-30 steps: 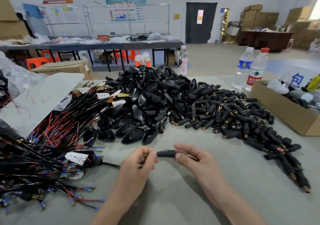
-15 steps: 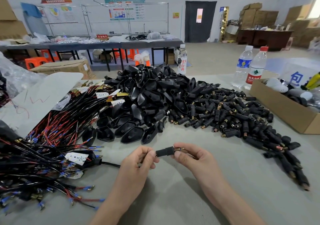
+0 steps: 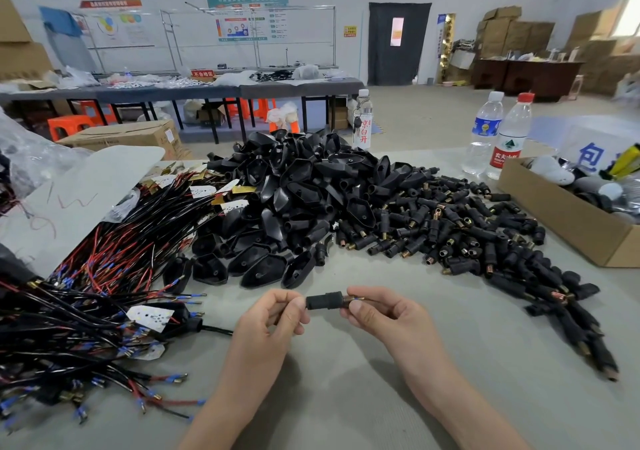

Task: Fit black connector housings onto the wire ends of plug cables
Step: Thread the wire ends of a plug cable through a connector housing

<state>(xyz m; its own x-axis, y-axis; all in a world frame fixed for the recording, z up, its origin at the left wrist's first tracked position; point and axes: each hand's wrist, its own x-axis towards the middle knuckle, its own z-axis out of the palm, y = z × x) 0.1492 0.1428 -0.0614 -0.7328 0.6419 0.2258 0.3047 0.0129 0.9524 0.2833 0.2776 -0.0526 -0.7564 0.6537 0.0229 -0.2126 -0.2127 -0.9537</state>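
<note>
Left hand (image 3: 273,314) pinched the cable-side end of a black connector housing (image 3: 323,301), fingers curled, while the right hand (image 3: 381,314) pinched its other end, where a brass tip (image 3: 356,299) showed. Small, light and rigid, the housing looked best gripped round its body, since smooth plastic might slip. Its cable (image 3: 214,329) trailed left of the housing toward the wire bundle (image 3: 86,293). Loose housings (image 3: 450,228) lay heaped beyond the housing on the surface (image 3: 346,397).

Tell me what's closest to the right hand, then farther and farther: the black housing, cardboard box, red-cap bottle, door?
1. black housing: pinched at the right hand fingertips.
2. cardboard box: on the table's right side.
3. red-cap bottle: behind the box's far corner.
4. door: on the back wall.
</note>
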